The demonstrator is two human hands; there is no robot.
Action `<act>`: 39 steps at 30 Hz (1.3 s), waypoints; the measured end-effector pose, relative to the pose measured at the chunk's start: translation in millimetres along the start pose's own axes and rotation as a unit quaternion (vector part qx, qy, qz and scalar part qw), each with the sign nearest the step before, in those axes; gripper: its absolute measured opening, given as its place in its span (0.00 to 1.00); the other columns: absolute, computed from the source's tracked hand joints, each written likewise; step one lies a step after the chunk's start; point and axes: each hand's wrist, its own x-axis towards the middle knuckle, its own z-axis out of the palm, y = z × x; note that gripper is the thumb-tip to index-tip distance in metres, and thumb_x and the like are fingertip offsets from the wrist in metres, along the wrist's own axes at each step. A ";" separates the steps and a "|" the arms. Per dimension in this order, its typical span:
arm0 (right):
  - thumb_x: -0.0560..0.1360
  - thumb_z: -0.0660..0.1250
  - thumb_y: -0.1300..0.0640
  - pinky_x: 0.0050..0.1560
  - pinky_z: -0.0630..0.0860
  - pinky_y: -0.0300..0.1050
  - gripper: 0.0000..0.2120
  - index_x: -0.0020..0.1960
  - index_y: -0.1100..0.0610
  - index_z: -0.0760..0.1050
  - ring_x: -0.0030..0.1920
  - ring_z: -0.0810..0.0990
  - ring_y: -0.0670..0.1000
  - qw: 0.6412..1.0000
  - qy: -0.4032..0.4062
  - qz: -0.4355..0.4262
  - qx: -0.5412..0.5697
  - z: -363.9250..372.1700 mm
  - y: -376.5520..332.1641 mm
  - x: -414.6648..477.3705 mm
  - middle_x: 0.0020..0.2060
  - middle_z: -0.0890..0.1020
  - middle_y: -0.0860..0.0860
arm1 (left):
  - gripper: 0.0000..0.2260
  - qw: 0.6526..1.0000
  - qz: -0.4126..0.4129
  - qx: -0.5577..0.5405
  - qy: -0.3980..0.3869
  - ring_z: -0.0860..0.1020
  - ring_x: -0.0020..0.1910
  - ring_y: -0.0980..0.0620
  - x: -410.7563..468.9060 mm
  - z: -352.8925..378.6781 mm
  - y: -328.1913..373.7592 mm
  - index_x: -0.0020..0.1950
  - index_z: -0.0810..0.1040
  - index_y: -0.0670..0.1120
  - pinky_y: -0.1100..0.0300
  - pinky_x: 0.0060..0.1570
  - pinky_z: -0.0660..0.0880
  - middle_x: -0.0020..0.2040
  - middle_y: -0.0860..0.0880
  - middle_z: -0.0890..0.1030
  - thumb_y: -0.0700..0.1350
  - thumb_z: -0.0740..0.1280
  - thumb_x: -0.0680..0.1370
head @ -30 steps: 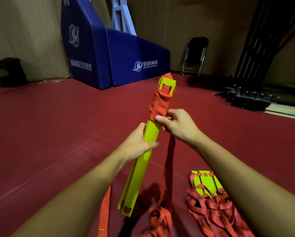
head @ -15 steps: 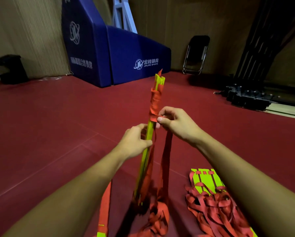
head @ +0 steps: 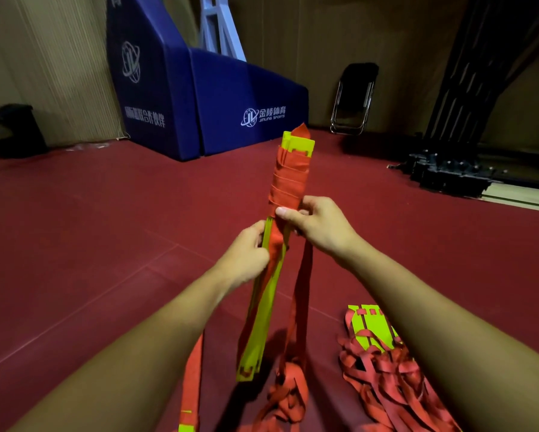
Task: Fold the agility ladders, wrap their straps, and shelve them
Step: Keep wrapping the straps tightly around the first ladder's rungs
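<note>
A bundle of yellow-green ladder rungs [head: 268, 310] stands nearly upright in front of me, its top end bound with turns of red strap [head: 288, 182]. My left hand [head: 246, 254] grips the bundle at its middle. My right hand [head: 318, 226] pinches the red strap just under the wrapped part. The loose strap [head: 299, 294] hangs from that hand down to a heap on the floor. A second ladder [head: 374, 325], yellow rungs tangled in red straps, lies on the floor under my right forearm.
Dark red floor [head: 90, 244] all around. A blue padded base [head: 205, 101] stands at the back wall, a folded black chair [head: 354, 98] to its right, and a black metal frame [head: 449, 169] at far right. A dark bin [head: 15, 129] sits at far left.
The bundle has been turned about its long axis, from flat face to edge-on and back to a flat face. The wrapped red band now reaches further down the bundle.
</note>
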 end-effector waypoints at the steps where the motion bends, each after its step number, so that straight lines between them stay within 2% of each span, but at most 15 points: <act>1: 0.75 0.72 0.47 0.33 0.67 0.43 0.16 0.34 0.54 0.74 0.26 0.71 0.42 1.000 0.013 0.002 -0.014 0.4 -2.3 0.0 0.25 0.76 0.46 | 0.18 1.000 -0.010 0.017 0.000 0.81 0.47 0.42 -0.2 0.2 1.6 0.53 0.78 0.52 0.48 0.48 0.78 0.48 0.39 0.83 0.40 0.63 0.66; 5: 0.73 0.71 0.40 0.38 0.74 0.48 0.22 0.35 0.59 0.75 0.32 0.80 0.52 0.994 0.055 0.016 -0.090 4.3 -5.1 -0.1 0.27 0.80 0.50 | 0.23 0.990 -0.042 0.134 0.010 0.77 0.41 0.49 -2.9 7.0 1.8 0.55 0.69 0.52 0.52 0.43 0.74 0.41 0.51 0.77 0.52 0.71 0.63; 7: 0.71 0.71 0.37 0.41 0.78 0.52 0.25 0.33 0.59 0.74 0.34 0.81 0.56 0.991 0.080 0.041 -0.098 6.2 -2.1 1.4 0.27 0.81 0.52 | 0.25 0.974 -0.032 0.224 0.029 0.79 0.45 0.47 -4.0 10.1 -2.0 0.56 0.70 0.48 0.52 0.45 0.75 0.44 0.49 0.79 0.54 0.77 0.66; 10: 0.67 0.69 0.32 0.43 0.79 0.55 0.28 0.30 0.57 0.70 0.36 0.82 0.58 0.985 0.120 0.076 -0.100 4.8 -1.0 1.4 0.27 0.81 0.53 | 0.22 0.947 -0.018 0.314 0.072 0.80 0.50 0.43 -2.7 9.9 -5.4 0.49 0.73 0.49 0.51 0.48 0.75 0.45 0.48 0.81 0.61 0.76 0.68; 13: 0.68 0.69 0.32 0.43 0.79 0.53 0.28 0.29 0.56 0.70 0.36 0.82 0.56 0.976 0.146 0.105 -0.122 3.1 -2.4 -0.9 0.26 0.81 0.52 | 0.21 0.925 -0.005 0.366 0.104 0.80 0.48 0.41 0.5 10.1 -5.5 0.41 0.73 0.50 0.54 0.41 0.71 0.39 0.49 0.80 0.65 0.75 0.68; 16: 0.73 0.69 0.38 0.38 0.76 0.46 0.23 0.32 0.56 0.72 0.31 0.80 0.50 0.988 0.090 0.088 -0.092 0.5 -7.1 -4.2 0.26 0.81 0.50 | 0.15 0.935 0.000 0.341 0.096 0.81 0.47 0.42 5.2 6.8 -9.3 0.41 0.75 0.50 0.53 0.42 0.73 0.40 0.47 0.82 0.59 0.75 0.71; 19: 0.80 0.66 0.56 0.34 0.71 0.38 0.09 0.45 0.61 0.75 0.26 0.74 0.44 0.993 -0.053 0.066 0.081 -4.3 -10.5 -8.1 0.30 0.80 0.51 | 0.07 0.955 -0.005 0.284 0.090 0.81 0.47 0.43 7.7 1.1 -14.8 0.44 0.77 0.50 0.53 0.46 0.75 0.42 0.46 0.84 0.49 0.72 0.76; 21: 0.80 0.66 0.61 0.32 0.70 0.34 0.06 0.50 0.64 0.75 0.26 0.73 0.44 0.987 -0.080 0.057 0.123 -9.1 -8.6 -7.7 0.30 0.79 0.52 | 0.02 0.965 -0.013 0.255 0.068 0.81 0.49 0.42 9.2 0.1 -16.5 0.47 0.78 0.48 0.52 0.48 0.76 0.44 0.46 0.84 0.44 0.70 0.77; 23: 0.80 0.66 0.62 0.31 0.70 0.34 0.05 0.49 0.64 0.75 0.27 0.72 0.45 0.990 -0.075 0.039 0.116 -12.0 -7.3 -7.5 0.29 0.79 0.51 | 0.09 0.977 -0.020 0.207 0.041 0.82 0.49 0.42 10.7 0.4 -16.9 0.54 0.79 0.50 0.48 0.51 0.79 0.45 0.48 0.85 0.45 0.68 0.74; 26: 0.79 0.68 0.58 0.31 0.67 0.36 0.10 0.39 0.58 0.74 0.27 0.71 0.44 0.996 -0.044 0.026 0.079 -13.0 -5.2 -6.4 0.27 0.78 0.49 | 0.23 0.989 -0.017 0.147 0.021 0.83 0.53 0.46 22.3 -1.4 -32.2 0.59 0.78 0.55 0.42 0.55 0.79 0.51 0.51 0.85 0.55 0.67 0.65; 29: 0.77 0.70 0.54 0.31 0.65 0.41 0.12 0.36 0.55 0.75 0.25 0.70 0.43 1.000 -0.005 0.000 0.027 -5.6 -1.6 -3.6 0.25 0.77 0.47 | 0.28 0.983 -0.012 0.176 0.044 0.81 0.53 0.48 13.0 3.9 -15.3 0.62 0.75 0.52 0.47 0.57 0.77 0.54 0.51 0.83 0.56 0.73 0.63; 31: 0.75 0.72 0.51 0.32 0.66 0.43 0.14 0.34 0.56 0.75 0.24 0.71 0.43 0.999 0.036 -0.001 0.001 0.8 0.7 -1.0 0.25 0.78 0.47 | 0.30 0.968 -0.018 0.239 0.071 0.80 0.55 0.45 9.0 8.0 -9.8 0.62 0.74 0.49 0.52 0.54 0.76 0.54 0.47 0.82 0.56 0.79 0.65; 34: 0.72 0.72 0.43 0.33 0.73 0.48 0.20 0.32 0.57 0.73 0.29 0.78 0.50 0.995 0.085 0.012 -0.056 6.9 4.3 -0.2 0.26 0.80 0.50 | 0.29 0.932 -0.042 0.344 0.110 0.79 0.57 0.37 1.7 13.6 -3.6 0.57 0.70 0.47 0.50 0.51 0.76 0.55 0.42 0.81 0.60 0.78 0.66; 36: 0.70 0.71 0.40 0.38 0.77 0.53 0.22 0.31 0.57 0.72 0.34 0.80 0.57 0.989 0.111 0.027 -0.091 8.7 6.1 -1.1 0.27 0.79 0.50 | 0.27 0.911 -0.052 0.387 0.130 0.78 0.58 0.36 -0.7 16.3 -2.8 0.56 0.72 0.47 0.49 0.51 0.75 0.55 0.42 0.82 0.62 0.76 0.68; 39: 0.70 0.69 0.36 0.39 0.76 0.52 0.25 0.31 0.57 0.71 0.36 0.80 0.59 0.980 0.142 0.035 -0.135 8.5 4.3 -1.6 0.28 0.80 0.52 | 0.19 0.919 -0.033 0.370 0.133 0.79 0.57 0.37 2.5 15.7 -2.8 0.53 0.76 0.48 0.52 0.49 0.74 0.52 0.43 0.83 0.59 0.75 0.71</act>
